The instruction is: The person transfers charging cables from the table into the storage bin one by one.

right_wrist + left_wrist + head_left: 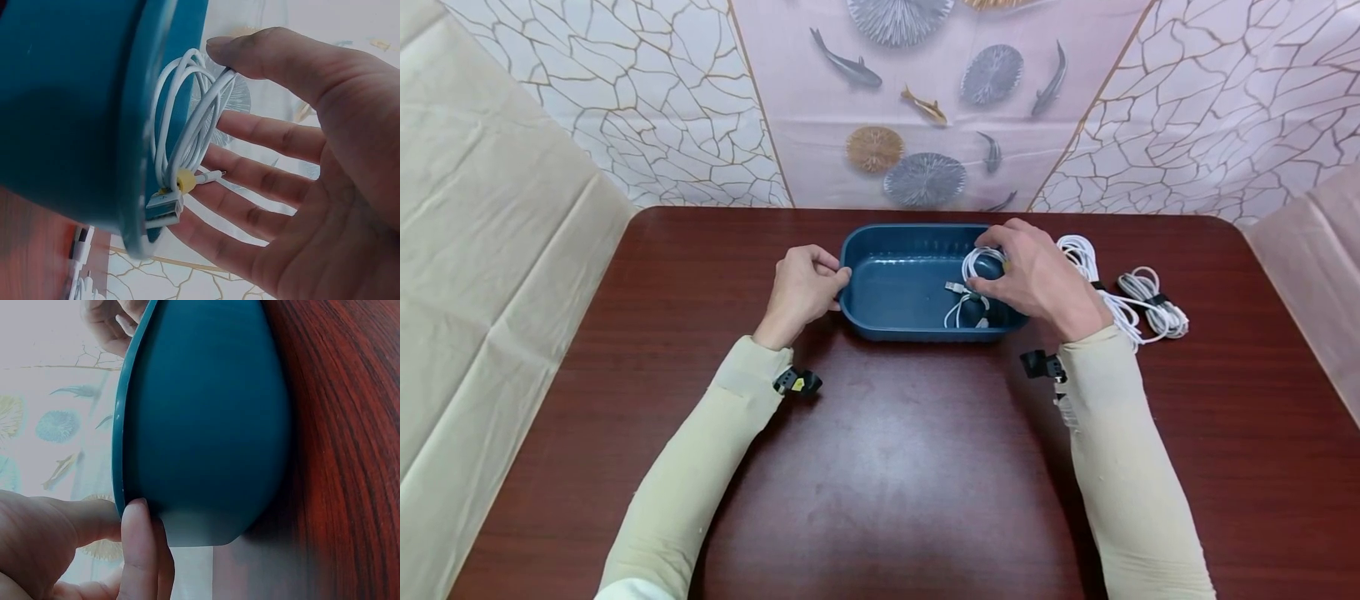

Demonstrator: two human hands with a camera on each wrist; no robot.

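Observation:
A dark blue oblong plastic basin [895, 300] stands near the table's far edge. At its left end my left hand [805, 287] pinches the rim, thumb and fingers on either side. Above the basin's right end my right hand [1037, 275] holds a coiled white cable [194, 119] between spread thumb and fingers. A yellow tie [185, 180] and a metal USB plug show on this coil, beside the rim; some fingertips are hidden behind it. Another thin white cable with a USB plug [955, 287] lies inside the basin.
Right of the basin lie a bundled white cable [1078, 250], partly behind my right hand, and a greyish-white cable bundle [1157, 308] with a black strap. Beneath is a dark red-brown table [880, 467]. Patterned cloth [925, 108] hangs behind its far edge.

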